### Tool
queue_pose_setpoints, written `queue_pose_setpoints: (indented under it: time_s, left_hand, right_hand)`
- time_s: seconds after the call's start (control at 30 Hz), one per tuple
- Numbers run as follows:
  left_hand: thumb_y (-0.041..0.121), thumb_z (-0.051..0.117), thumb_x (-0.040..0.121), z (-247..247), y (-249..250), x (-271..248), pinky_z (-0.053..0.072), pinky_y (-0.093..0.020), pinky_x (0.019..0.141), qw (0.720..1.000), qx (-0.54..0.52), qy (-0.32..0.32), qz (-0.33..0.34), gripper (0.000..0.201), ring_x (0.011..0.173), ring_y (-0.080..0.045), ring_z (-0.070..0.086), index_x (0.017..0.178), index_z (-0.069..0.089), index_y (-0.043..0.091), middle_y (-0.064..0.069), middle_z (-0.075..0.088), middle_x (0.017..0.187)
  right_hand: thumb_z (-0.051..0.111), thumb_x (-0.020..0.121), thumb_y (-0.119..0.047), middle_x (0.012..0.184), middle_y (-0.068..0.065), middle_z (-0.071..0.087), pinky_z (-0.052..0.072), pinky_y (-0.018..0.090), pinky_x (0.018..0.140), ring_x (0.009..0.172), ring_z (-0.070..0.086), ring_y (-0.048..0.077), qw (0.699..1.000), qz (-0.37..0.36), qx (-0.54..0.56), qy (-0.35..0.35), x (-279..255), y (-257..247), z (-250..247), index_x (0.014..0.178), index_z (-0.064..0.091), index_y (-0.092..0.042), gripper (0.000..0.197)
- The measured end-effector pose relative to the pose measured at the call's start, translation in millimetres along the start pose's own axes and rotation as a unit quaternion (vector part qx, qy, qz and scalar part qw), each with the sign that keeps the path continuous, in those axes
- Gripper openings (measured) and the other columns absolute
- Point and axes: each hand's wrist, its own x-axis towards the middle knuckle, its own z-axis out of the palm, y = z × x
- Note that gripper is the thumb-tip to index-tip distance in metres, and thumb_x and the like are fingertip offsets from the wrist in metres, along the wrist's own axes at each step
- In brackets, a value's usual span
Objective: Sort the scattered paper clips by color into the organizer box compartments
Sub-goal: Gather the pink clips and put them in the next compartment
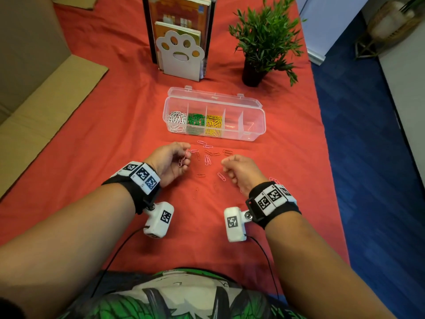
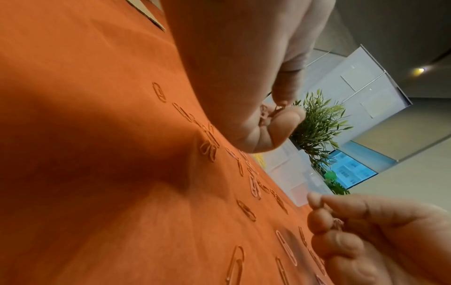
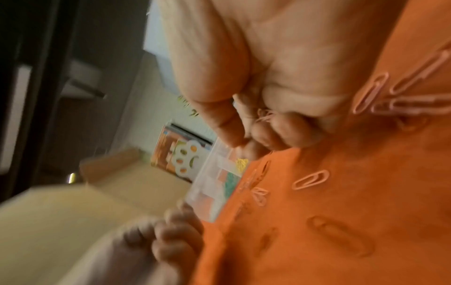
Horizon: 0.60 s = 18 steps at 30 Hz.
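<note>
Both hands hover over the tabletop [image 1: 115,134]. Left hand [image 1: 170,161] fingers pinch pink clips [image 1: 184,157]; right hand [image 1: 241,171] fingers curl around more clips.

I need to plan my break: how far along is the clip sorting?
Done: white, green and yellow clips sit in three compartments of the organizer box. In hand: the left hand pinches pink clips; the right hand grips some too. Left: loose clips on the cloth, and two compartments look empty.

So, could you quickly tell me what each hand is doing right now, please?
Left hand: pinching pink paper clips.
Right hand: fingers curled around pink clips.
</note>
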Motion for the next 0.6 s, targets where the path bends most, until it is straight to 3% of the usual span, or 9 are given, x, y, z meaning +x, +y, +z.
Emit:
queue_pose_setpoints:
  time_s: [0.03, 0.1, 0.2, 0.27, 0.33, 0.4, 0.47, 0.53, 0.6]
  left_hand:
    - [0.001, 0.035, 0.083, 0.9, 0.9, -0.1, 0.045, -0.017, 0.042, 1.000, -0.001, -0.003, -0.009, 0.023, 0.044, -0.010, 0.049, 0.081, 0.054, 0.014, -0.001, 0.052, 0.060]
    - [0.007, 0.036, 0.085, 4.4, 2.7, 2.1, 0.049, -0.018, 0.045, 1.000, 0.007, 0.009, -0.023, 0.022, 0.043, -0.009, 0.052, 0.075, 0.055, 0.013, 0.001, 0.053, 0.058]
    - [0.026, 0.050, 0.088, 7.6, 0.3, 16.4, 0.039, -0.018, 0.043, 0.985, 0.153, 0.082, 0.019, 0.024, 0.038, -0.009, 0.043, 0.065, 0.051, 0.019, 0.003, 0.045, 0.054]
    - [0.034, 0.062, 0.082, 7.5, -1.1, 24.8, 0.041, -0.024, 0.052, 0.928, 0.336, 0.127, 0.099, 0.023, 0.046, -0.016, 0.048, 0.064, 0.056, 0.020, 0.003, 0.050, 0.055]
    - [0.030, 0.067, 0.079, 8.3, -0.8, 27.3, 0.045, -0.027, 0.065, 0.844, 0.487, 0.144, 0.172, 0.013, 0.065, -0.021, 0.060, 0.075, 0.066, 0.018, 0.000, 0.061, 0.066]
    - [0.027, 0.066, 0.080, 8.7, -0.3, 28.9, 0.044, -0.026, 0.074, 0.751, 0.602, 0.151, 0.223, 0.016, 0.083, -0.023, 0.063, 0.092, 0.071, 0.017, -0.006, 0.068, 0.083]
    - [0.023, 0.063, 0.083, 9.4, -0.2, 33.9, 0.045, -0.029, 0.086, 0.693, 0.661, 0.138, 0.253, 0.023, 0.100, -0.028, 0.062, 0.103, 0.070, 0.016, -0.011, 0.070, 0.102]
    - [0.020, 0.059, 0.085, 10.4, -1.1, 38.5, 0.046, -0.035, 0.092, 0.654, 0.706, 0.121, 0.243, 0.026, 0.105, -0.032, 0.060, 0.108, 0.068, 0.013, -0.014, 0.068, 0.109]
    - [0.022, 0.057, 0.086, 11.0, -2.3, 40.4, 0.048, -0.038, 0.088, 0.620, 0.743, 0.112, 0.228, 0.024, 0.103, -0.035, 0.060, 0.105, 0.068, 0.011, -0.017, 0.066, 0.108]
  right_hand:
    - [0.053, 0.085, -0.010, 0.066, -0.006, 0.055, 0.035, 0.020, 0.050, 0.052, 0.045, 0.006, 0.992, -0.026, -0.119, 0.015, 0.4, 0.9, 0.7, 0.072, 0.055, -0.021, 0.016]
    - [0.056, 0.084, -0.018, 0.082, 0.000, 0.061, 0.041, 0.023, 0.068, 0.074, 0.056, 0.017, 0.933, -0.086, -0.349, 0.032, -1.7, 3.3, 5.2, 0.078, 0.056, -0.018, 0.006]
    - [0.054, 0.081, -0.013, 0.109, 0.019, 0.055, 0.046, 0.037, 0.086, 0.101, 0.055, 0.034, 0.838, -0.158, -0.521, 0.039, -7.7, 15.2, 17.2, 0.108, 0.049, -0.004, 0.029]
    - [0.048, 0.080, -0.003, 0.110, 0.021, 0.053, 0.047, 0.043, 0.085, 0.101, 0.054, 0.039, 0.803, -0.184, -0.564, 0.048, -14.1, 19.6, 26.6, 0.112, 0.044, -0.002, 0.033]
    - [0.042, 0.081, 0.001, 0.110, 0.022, 0.054, 0.047, 0.044, 0.084, 0.100, 0.055, 0.040, 0.789, -0.195, -0.580, 0.053, -14.6, 20.6, 31.7, 0.111, 0.043, -0.001, 0.031]
    - [0.042, 0.081, 0.001, 0.111, 0.022, 0.056, 0.046, 0.042, 0.087, 0.102, 0.055, 0.038, 0.826, -0.166, -0.537, 0.037, -8.5, 16.1, 29.3, 0.111, 0.046, -0.001, 0.030]
    - [0.045, 0.084, -0.003, 0.110, 0.017, 0.061, 0.045, 0.034, 0.088, 0.102, 0.057, 0.031, 0.898, -0.105, -0.426, 0.010, 1.4, 8.8, 24.6, 0.106, 0.054, -0.005, 0.024]
    - [0.045, 0.088, -0.008, 0.089, 0.009, 0.064, 0.043, 0.029, 0.072, 0.079, 0.056, 0.021, 0.962, -0.045, -0.270, -0.016, 4.4, -1.4, 19.6, 0.087, 0.057, -0.016, 0.014]
    - [0.040, 0.087, -0.005, 0.065, 0.003, 0.047, 0.030, 0.025, 0.052, 0.056, 0.040, 0.015, 0.998, 0.029, -0.047, -0.027, 2.5, -9.2, 13.9, 0.071, 0.051, -0.018, 0.023]
